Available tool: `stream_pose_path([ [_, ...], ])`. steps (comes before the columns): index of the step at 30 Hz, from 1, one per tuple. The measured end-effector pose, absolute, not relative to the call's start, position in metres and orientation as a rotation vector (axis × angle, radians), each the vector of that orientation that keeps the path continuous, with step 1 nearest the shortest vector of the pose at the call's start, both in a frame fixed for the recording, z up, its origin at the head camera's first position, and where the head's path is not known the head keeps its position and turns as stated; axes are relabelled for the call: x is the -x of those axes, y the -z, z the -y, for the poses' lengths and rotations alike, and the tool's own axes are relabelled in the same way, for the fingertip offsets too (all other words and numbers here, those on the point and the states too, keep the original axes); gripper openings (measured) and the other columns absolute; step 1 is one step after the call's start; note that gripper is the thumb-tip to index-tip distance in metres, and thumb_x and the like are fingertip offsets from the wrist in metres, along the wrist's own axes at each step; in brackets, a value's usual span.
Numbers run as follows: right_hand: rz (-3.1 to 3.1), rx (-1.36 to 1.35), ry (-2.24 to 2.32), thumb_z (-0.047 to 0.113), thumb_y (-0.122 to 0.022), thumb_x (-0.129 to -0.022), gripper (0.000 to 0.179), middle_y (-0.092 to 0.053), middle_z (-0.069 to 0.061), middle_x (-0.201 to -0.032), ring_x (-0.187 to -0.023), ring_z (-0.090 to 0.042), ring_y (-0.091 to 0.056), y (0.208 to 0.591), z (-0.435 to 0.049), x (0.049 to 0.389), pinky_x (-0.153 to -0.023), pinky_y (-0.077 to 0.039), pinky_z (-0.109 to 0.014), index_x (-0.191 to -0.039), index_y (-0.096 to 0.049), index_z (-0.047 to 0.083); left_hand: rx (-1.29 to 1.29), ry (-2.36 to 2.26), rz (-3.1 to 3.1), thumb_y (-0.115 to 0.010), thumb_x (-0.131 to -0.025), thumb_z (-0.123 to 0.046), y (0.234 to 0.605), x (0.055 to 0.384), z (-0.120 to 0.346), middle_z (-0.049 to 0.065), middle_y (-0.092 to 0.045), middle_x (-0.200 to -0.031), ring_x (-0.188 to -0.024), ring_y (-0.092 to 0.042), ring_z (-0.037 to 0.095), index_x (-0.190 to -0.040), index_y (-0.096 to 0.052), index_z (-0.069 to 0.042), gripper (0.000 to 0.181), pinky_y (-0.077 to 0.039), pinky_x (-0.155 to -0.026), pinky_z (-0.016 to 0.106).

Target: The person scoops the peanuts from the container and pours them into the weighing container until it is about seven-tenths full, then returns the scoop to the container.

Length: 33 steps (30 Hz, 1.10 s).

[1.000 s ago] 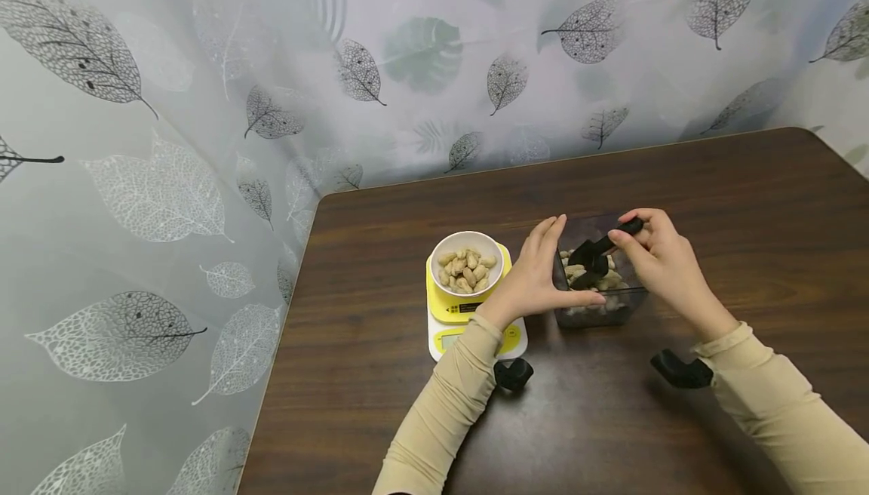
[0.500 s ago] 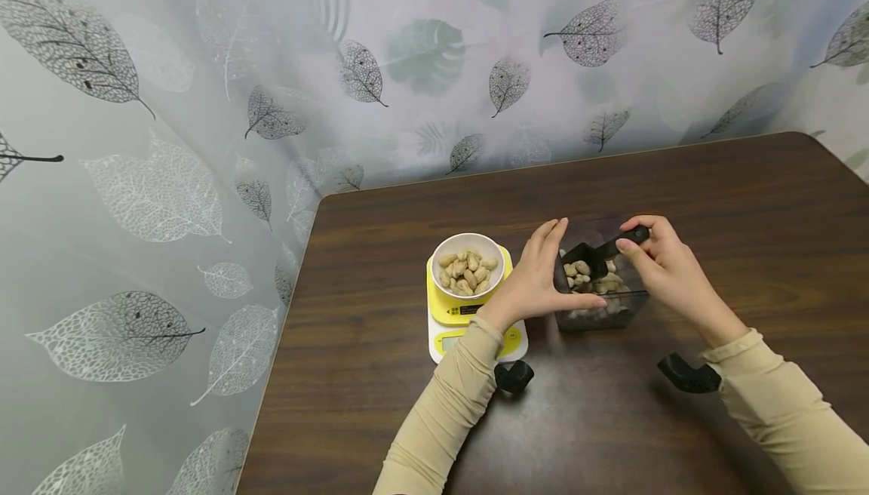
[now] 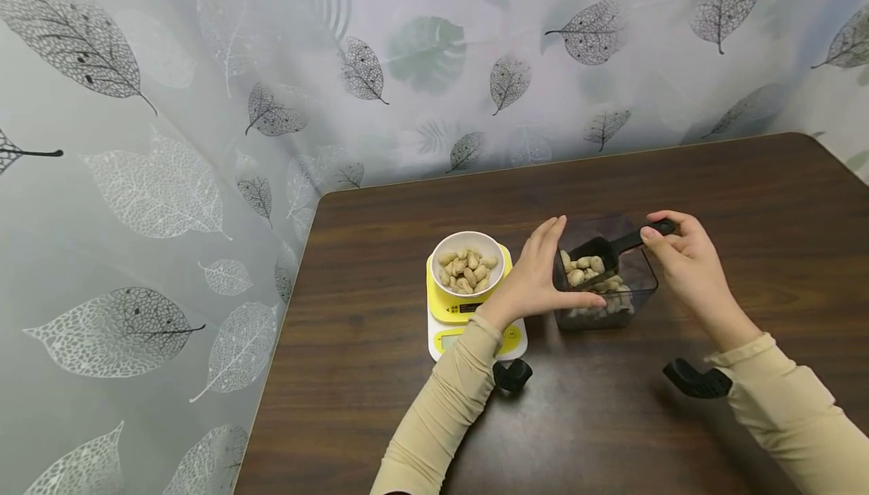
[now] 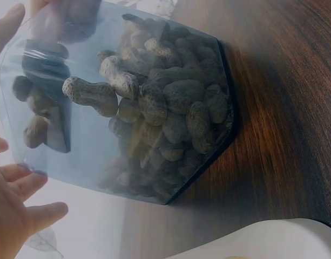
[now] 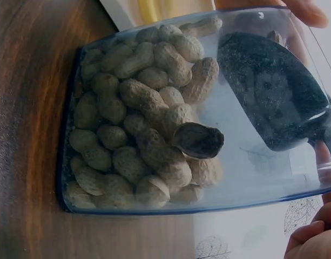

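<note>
My right hand (image 3: 692, 265) pinches the handle of a black scoop (image 3: 627, 242), with several unshelled peanuts (image 3: 584, 270) in its bowl. That bowl is inside the upper part of a clear, dark-tinted container (image 5: 246, 199), above more peanuts (image 5: 138, 140) heaped at the bottom. My left hand (image 3: 529, 280) spreads along the container's left side, the thumb lying by the near rim and the other fingers reaching to the far-left corner. In the left wrist view, fingertips (image 4: 33, 183) touch the clear wall. A white bowl (image 3: 498, 242) of peanuts rests on a yellow-and-white kitchen scale (image 3: 437, 310).
All of it stands on a dark wood-grain table (image 3: 366, 314). Leaf-patterned sheeting (image 3: 421, 125) rises behind and to the left of the table. Black curved pieces (image 3: 512, 376) show near both forearms.
The scoop has come up from among the peanuts and levelled out, now with peanuts in its bowl. My right hand has shifted to the right. My left hand keeps its place.
</note>
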State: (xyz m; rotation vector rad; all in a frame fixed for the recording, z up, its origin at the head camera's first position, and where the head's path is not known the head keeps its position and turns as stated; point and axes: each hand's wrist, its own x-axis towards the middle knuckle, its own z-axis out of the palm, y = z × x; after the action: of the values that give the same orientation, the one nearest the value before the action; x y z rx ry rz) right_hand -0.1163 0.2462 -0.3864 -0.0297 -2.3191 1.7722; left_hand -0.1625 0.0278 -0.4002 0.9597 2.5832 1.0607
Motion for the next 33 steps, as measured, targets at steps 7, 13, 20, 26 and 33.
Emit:
stream_pose_path([
  [7,1.902,-0.011,-2.139,0.009,-0.052,-0.094,0.018,-0.055,0.011,-0.068,-0.062,-0.005,-0.042,0.392,-0.246,0.112,-0.056,-0.033,-0.016,-0.109,-0.048,0.017,-0.944,-1.090,-2.563,-0.075,-0.069,-0.056,0.400,0.162,-0.028,-0.012,0.005,-0.157,-0.146,-0.004,0.012,-0.146,0.011,-0.038,0.117,-0.027,-0.113,0.044],
  [13,1.732,-0.070,-2.217,0.002,-0.050,-0.094,0.020,-0.049,0.007,-0.079,-0.068,-0.002,-0.045,0.398,-0.241,0.111,-0.060,-0.037,-0.011,-0.109,-0.047,0.016,-0.945,-1.102,-2.558,-0.075,-0.069,-0.054,0.399,0.162,-0.027,-0.012,0.006,-0.157,-0.146,-0.003,0.012,-0.146,0.012,-0.038,0.118,-0.026,-0.114,0.045],
  [20,1.693,-0.031,-2.293,0.005,-0.051,-0.094,0.019,-0.047,0.006,-0.083,-0.067,-0.003,-0.043,0.396,-0.239,0.110,-0.059,-0.036,-0.012,-0.110,-0.044,0.013,-0.958,-1.098,-2.562,-0.076,-0.069,-0.053,0.399,0.161,-0.027,-0.011,0.005,-0.157,-0.146,-0.004,0.012,-0.146,0.015,-0.037,0.120,-0.025,-0.115,0.044],
  [26,1.489,0.016,-2.521,0.006,-0.053,-0.093,0.024,-0.043,0.000,-0.089,-0.068,-0.008,-0.039,0.392,-0.244,0.109,-0.061,-0.036,-0.016,-0.112,-0.037,0.006,-0.954,-1.110,-2.549,-0.076,-0.070,-0.052,0.398,0.160,-0.026,-0.012,0.007,-0.157,-0.146,-0.001,0.011,-0.146,0.014,-0.036,0.119,-0.023,-0.115,0.044],
  [33,1.323,0.070,-2.597,0.002,-0.053,-0.091,0.023,-0.040,-0.003,-0.095,-0.069,-0.009,-0.039,0.395,-0.252,0.108,-0.060,-0.036,-0.018,-0.108,-0.038,0.003,-0.965,-1.112,-2.541,-0.076,-0.070,-0.052,0.398,0.161,-0.026,-0.012,0.007,-0.157,-0.146,-0.001,0.011,-0.147,0.014,-0.036,0.118,-0.021,-0.116,0.044],
])
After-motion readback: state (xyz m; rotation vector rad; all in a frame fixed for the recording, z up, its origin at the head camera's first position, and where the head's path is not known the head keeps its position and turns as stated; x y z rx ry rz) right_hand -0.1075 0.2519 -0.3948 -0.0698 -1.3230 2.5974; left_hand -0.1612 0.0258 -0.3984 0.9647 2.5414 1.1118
